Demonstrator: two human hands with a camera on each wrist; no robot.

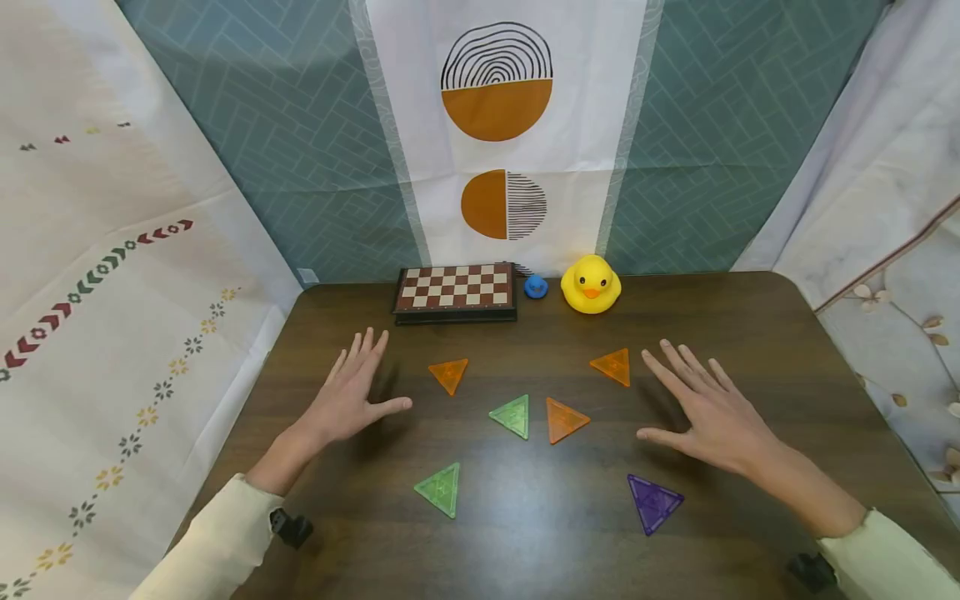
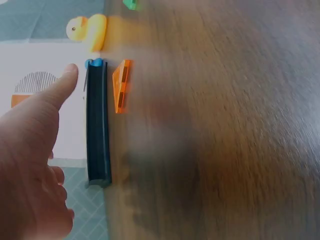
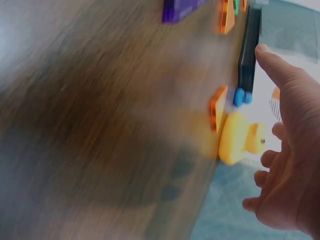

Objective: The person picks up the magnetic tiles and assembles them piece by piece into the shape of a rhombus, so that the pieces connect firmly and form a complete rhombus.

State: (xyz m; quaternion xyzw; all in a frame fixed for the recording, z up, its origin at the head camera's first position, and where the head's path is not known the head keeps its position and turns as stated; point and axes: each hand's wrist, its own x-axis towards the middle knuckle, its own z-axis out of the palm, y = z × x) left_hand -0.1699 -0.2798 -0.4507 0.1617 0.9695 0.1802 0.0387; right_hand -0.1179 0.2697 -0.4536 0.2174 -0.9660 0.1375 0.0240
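My left hand [image 1: 351,398] hovers over the left of the table, fingers straight and spread, holding nothing. An orange triangular tile [image 1: 449,376] lies just right of its fingertips. On the right, my right hand [image 1: 708,411] is spread in the same way, with nothing in it. Another orange triangle [image 1: 612,367] lies beyond its thumb, and a purple triangle [image 1: 654,503] sits nearer the front. Between the hands are a green triangle [image 1: 512,416] and an orange one [image 1: 566,419]. A second green triangle [image 1: 441,490] lies to the front left. All the tiles look translucent.
Along the table's back edge stand a checkered game board box [image 1: 455,292], a small blue duck [image 1: 536,287] and a larger yellow duck [image 1: 591,285]. Behind them hangs a patterned cloth [image 1: 498,158]. Fabric also hangs at both sides of the wooden table [image 1: 525,550].
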